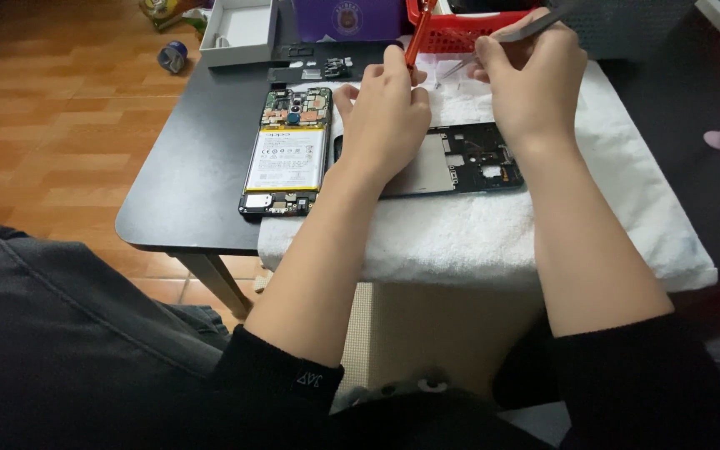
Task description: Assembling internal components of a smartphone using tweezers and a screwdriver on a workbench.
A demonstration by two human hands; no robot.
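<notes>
The left hand (383, 112) is curled around an orange-handled screwdriver (417, 35), gripping its shaft so that the tip is hidden behind the fingers. The right hand (531, 79) pinches a pair of metal tweezers (506, 35), whose points meet just beside the left hand over the white towel (493, 225); whatever they hold is too small to make out. Under the left wrist lies one black phone frame (472, 162), partly covered by that hand, its right end showing below the right hand. Just left of the left hand lies one opened phone (287, 154), face down, with its battery and circuit boards bared. Beyond the hands a few small dark parts (314, 68) sit on the black table (193, 167); I cannot tell how many. Farther back stand one white box (239, 32), one red basket (460, 29) and a purple box (347, 18), all cut off by the top edge.
</notes>
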